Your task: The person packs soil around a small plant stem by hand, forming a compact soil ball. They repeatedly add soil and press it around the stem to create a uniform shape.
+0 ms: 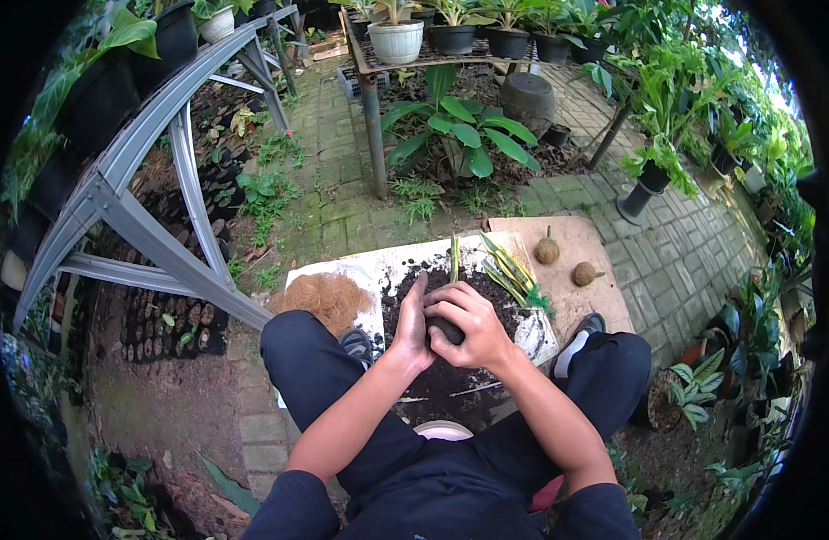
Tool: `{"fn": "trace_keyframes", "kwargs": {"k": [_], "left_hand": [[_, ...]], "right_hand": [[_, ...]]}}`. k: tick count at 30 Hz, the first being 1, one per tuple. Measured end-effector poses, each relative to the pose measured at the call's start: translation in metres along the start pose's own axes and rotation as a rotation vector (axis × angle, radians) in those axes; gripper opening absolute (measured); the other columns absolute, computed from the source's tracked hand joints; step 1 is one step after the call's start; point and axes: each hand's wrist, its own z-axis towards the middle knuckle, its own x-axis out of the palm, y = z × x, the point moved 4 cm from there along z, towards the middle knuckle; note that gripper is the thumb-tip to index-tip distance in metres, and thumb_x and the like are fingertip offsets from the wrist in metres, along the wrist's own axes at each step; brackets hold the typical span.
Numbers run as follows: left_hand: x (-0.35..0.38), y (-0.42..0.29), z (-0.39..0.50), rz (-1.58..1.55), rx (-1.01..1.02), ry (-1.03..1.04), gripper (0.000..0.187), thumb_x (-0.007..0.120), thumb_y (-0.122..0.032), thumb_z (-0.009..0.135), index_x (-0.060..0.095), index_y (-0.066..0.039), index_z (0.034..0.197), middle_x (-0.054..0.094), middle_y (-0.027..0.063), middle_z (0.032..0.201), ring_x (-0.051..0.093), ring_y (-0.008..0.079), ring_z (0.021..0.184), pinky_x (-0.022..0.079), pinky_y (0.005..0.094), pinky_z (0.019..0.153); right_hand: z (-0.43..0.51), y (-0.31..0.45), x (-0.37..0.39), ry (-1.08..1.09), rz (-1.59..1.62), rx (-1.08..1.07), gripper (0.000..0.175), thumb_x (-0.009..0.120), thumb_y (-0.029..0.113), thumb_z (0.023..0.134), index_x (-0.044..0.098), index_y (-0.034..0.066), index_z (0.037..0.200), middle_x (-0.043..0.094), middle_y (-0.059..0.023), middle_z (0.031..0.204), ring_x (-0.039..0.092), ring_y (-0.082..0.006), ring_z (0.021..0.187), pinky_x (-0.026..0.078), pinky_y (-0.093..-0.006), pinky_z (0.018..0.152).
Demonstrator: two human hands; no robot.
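A ball of dark, moist soil (pixel 446 331) is pressed between my two hands above the sheet. My left hand (pixel 413 320), smeared with soil, stands flat along its left side. My right hand (pixel 469 324) curls over its top and right side, fingers reaching towards the left palm. Loose dark potting soil (pixel 478 287) covers much of the white sheet (pixel 532 331) below. Just beyond the fingers is a yellow-edged snake plant leaf (pixel 454 260); its lower end is hidden. More snake plant leaves (pixel 507 266) lie to the right, beside tangled green twine (pixel 540 301).
Brown coconut fibre (pixel 330 300) is heaped at the sheet's left. Two fibre-covered balls (pixel 546 250) with short stems rest on cardboard (pixel 576 236) at right. A grey metal frame (pixel 185 266) angles in near my left knee. Potted plants (pixel 453 39) line a bench ahead.
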Motion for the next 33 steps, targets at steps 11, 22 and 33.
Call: {"fn": "trace_keyframes", "kwargs": {"k": [11,22,33], "left_hand": [[0.004,0.000,-0.002,0.003,-0.003,-0.046,0.053,0.046,-0.057,0.101,0.063,-0.008,0.109,0.066,0.0099,0.100,0.068,0.0224,0.095,0.058,0.0422,0.083],[0.002,-0.004,0.000,0.027,0.010,0.007,0.055,0.042,-0.056,0.102,0.060,-0.005,0.114,0.064,0.0103,0.103,0.068,0.0210,0.094,0.060,0.0385,0.082],[0.013,-0.012,0.001,-0.007,0.087,-0.022,0.049,0.051,-0.056,0.098,0.064,-0.010,0.106,0.068,0.0083,0.095,0.070,0.0217,0.084,0.060,0.0404,0.076]], "right_hand": [[-0.002,-0.005,-0.003,0.110,0.032,0.062,0.038,0.073,0.017,0.073,0.066,0.0023,0.107,0.064,-0.0165,0.109,0.061,-0.0360,0.102,0.051,-0.0439,0.093],[-0.002,-0.004,-0.003,0.026,0.005,0.067,0.032,0.075,0.012,0.069,0.070,0.0031,0.099,0.066,-0.0151,0.106,0.064,-0.0346,0.099,0.054,-0.0420,0.088],[0.002,-0.004,-0.008,-0.174,0.122,0.142,0.038,0.081,0.021,0.072,0.069,0.0024,0.103,0.066,-0.0168,0.111,0.066,-0.0344,0.103,0.054,-0.0438,0.092]]}}
